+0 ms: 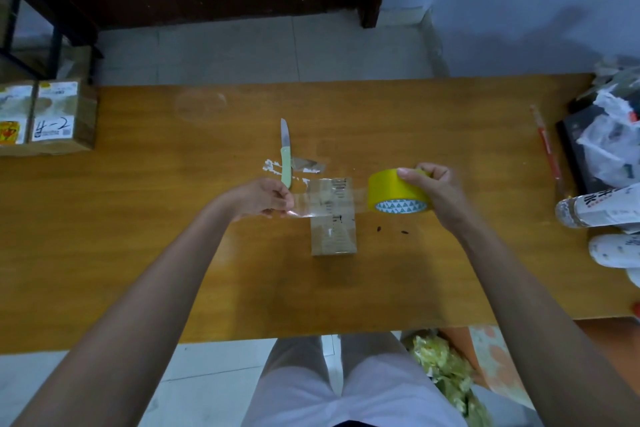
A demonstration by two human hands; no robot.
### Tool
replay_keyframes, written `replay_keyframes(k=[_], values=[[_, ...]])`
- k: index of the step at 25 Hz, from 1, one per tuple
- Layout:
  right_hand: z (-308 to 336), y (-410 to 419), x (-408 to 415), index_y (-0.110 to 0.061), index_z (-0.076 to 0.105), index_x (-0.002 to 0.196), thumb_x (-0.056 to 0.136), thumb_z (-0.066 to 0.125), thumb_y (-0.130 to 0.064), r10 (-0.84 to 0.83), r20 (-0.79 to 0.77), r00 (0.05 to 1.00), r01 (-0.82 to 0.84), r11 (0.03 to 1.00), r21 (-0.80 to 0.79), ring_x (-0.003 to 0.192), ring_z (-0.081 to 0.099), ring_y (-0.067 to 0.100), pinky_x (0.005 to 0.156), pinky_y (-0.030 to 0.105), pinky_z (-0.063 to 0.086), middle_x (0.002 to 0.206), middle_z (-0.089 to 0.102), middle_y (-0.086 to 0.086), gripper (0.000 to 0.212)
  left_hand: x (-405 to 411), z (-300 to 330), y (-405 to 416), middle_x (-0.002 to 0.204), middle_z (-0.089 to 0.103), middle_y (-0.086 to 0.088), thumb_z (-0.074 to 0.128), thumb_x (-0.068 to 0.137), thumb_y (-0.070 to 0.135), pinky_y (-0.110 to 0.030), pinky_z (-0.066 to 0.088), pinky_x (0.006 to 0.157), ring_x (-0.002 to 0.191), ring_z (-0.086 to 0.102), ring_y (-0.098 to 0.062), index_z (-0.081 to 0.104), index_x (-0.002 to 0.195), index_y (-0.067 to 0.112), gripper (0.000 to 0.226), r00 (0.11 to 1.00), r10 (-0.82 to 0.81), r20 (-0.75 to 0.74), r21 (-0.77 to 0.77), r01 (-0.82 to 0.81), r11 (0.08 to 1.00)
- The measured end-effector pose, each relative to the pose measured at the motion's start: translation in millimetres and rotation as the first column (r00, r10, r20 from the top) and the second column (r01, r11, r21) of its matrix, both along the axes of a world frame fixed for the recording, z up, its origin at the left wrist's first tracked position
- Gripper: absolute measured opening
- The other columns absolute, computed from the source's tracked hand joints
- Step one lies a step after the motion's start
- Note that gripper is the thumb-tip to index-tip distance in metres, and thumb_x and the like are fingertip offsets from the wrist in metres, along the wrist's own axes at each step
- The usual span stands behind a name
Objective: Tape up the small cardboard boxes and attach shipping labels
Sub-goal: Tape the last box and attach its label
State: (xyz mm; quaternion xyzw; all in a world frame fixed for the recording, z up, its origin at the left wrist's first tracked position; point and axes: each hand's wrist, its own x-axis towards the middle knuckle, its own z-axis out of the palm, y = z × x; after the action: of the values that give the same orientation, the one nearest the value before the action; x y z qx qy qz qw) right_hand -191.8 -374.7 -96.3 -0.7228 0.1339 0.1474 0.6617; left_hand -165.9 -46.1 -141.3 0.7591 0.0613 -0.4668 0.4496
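Left hand (266, 199): fingertips pinch the free end of a clear tape strip (322, 201). Right hand (429, 192): fingers and thumb curl round the yellow tape roll (394, 192), core opening facing the camera, white with teal triangles.

Strip runs left-right between the two hands, stretched over the small cardboard box (333, 218). Can't tell if it touches the box top yet. Strip is see-through, so its edges are hard to trace.

Box sits mid-table (138, 253), long axis running away from the person, crosswise to the strip. Dark print on its top is blurred, unreadable. One box in the work area.

One knife (285, 152) just beyond the left hand: blade open, tip pointing away from the person, pale green handle nearest the hand. White and brown scraps (304, 166) lie either side of the handle.

Two labelled cartons (52, 118) at the far-left table edge; the left one is cut off by the frame. One red stick (547, 146) lies on the right side. Beyond it, a pile of plastic bags (613, 135) over a dark flat item, plus a bottle (588, 213) lying on its side, all clipped by the right frame edge. Two small dark specks (391, 229) near the box.
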Motion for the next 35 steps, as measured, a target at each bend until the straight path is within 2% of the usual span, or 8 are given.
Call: replay_keyframes(k=[2,8,12,20,24,27,33,35], values=[[-4.1,-3.5,-0.1,-0.022,0.045,0.052,0.06,0.078,-0.048,-0.007,-0.012,1.0,0.007,1.0,-0.013,0.048,0.043,0.008,0.045,0.019,0.034,0.052,0.04,-0.008,0.043,-1.4,-2.1,-3.0,0.077,0.068,0.003,0.064,0.092,0.009,-0.02,0.049,0.066,0.072,0.061,-0.009,0.065,0.093,0.011,0.002,0.999,0.008,-0.031,-0.01,-0.008,1.0],[-15.1,-5.7,-3.3,-0.018,0.047,0.056,0.057,0.078,-0.05,-0.011,-0.021,1.0,0.01,0.998,-0.061,0.051,0.046,0.009,0.047,0.018,0.035,0.055,0.042,-0.002,0.045,-3.2,-5.5,-14.8,0.082,0.069,0.001,0.065,0.091,0.01,-0.017,0.05,0.062,0.073,0.062,-0.009,0.064,0.096,0.012,0.005,0.999,-0.028,0.029,0.078,0.026,0.997],[-22.3,-7.3,-7.5,-0.019,0.047,0.057,0.059,0.078,-0.049,-0.012,-0.034,0.999,0.011,0.999,-0.054,0.048,0.05,0.006,0.046,0.016,0.039,0.051,0.046,-0.011,0.044,-7.5,-8.9,-19.4,0.083,0.067,-0.001,0.065,0.091,0.01,-0.017,0.047,0.06,0.073,0.06,-0.009,0.063,0.095,0.012,0.005,0.998,-0.033,0.051,0.103,0.027,0.994],[-40.5,-6.5,-11.3,-0.018,0.045,0.054,0.07,0.079,-0.032,-0.032,-0.03,0.999,0.029,0.996,-0.081,0.045,0.045,0.002,0.044,0.015,0.035,0.047,0.041,-0.014,0.039,-6.7,-17.7,-22.4,0.087,0.068,-0.003,0.066,0.091,0.01,-0.022,0.049,0.067,0.076,0.06,-0.012,0.063,0.095,0.012,0.005,0.996,-0.042,0.082,0.162,0.028,0.986],[-53.8,-3.1,-16.8,-0.012,0.043,0.057,0.079,0.08,-0.025,0.039,0.007,0.999,-0.037,0.983,-0.181,0.051,0.038,0.011,0.05,0.024,0.029,0.052,0.036,-0.003,0.045,-10.6,-30.0,-28.4,0.085,0.067,-0.005,0.064,0.091,0.008,-0.023,0.047,0.064,0.073,0.058,-0.013,0.061,0.094,0.012,0.006,0.995,-0.03,0.091,0.187,0.013,0.982],[-62.9,3.7,-20.8,-0.014,0.043,0.056,0.082,0.077,-0.027,0.064,0.005,0.998,-0.061,0.972,-0.226,0.047,0.037,0.007,0.048,0.021,0.029,0.047,0.035,-0.012,0.045,-15.8,-40.2,-40.6,0.082,0.065,-0.005,0.063,0.092,0.006,-0.025,0.044,0.061,0.073,0.056,-0.016,0.059,0.095,0.011,0.007,0.991,-0.018,0.135,0.234,-0.014,0.972],[-76.7,4.0,-24.5,-0.024,0.047,0.055,0.088,0.07,-0.027,0.034,-0.06,0.998,-0.047,0.971,-0.233,0.043,0.04,-0.001,0.044,0.015,0.031,0.044,0.042,-0.017,0.041,-29.0,-50.7,-59.0,0.082,0.062,-0.001,0.059,0.093,0.005,-0.017,0.041,0.05,0.066,0.057,-0.009,0.055,0.097,0.014,0.01,0.971,0.17,0.168,0.21,-0.204,0.956],[-78.8,5.1,-26.9,-0.024,0.049,0.06,0.091,0.066,-0.028,0.028,-0.094,0.995,-0.049,0.97,-0.239,0.044,0.043,-0.003,0.044,0.013,0.032,0.046,0.046,-0.018,0.036,-36.5,-52.5,-65.4,0.089,0.062,0.0,0.054,0.095,0.003,-0.021,0.044,0.054,0.075,0.06,-0.014,0.051,0.099,0.017,0.015,0.94,0.285,0.19,0.192,-0.32,0.928]])
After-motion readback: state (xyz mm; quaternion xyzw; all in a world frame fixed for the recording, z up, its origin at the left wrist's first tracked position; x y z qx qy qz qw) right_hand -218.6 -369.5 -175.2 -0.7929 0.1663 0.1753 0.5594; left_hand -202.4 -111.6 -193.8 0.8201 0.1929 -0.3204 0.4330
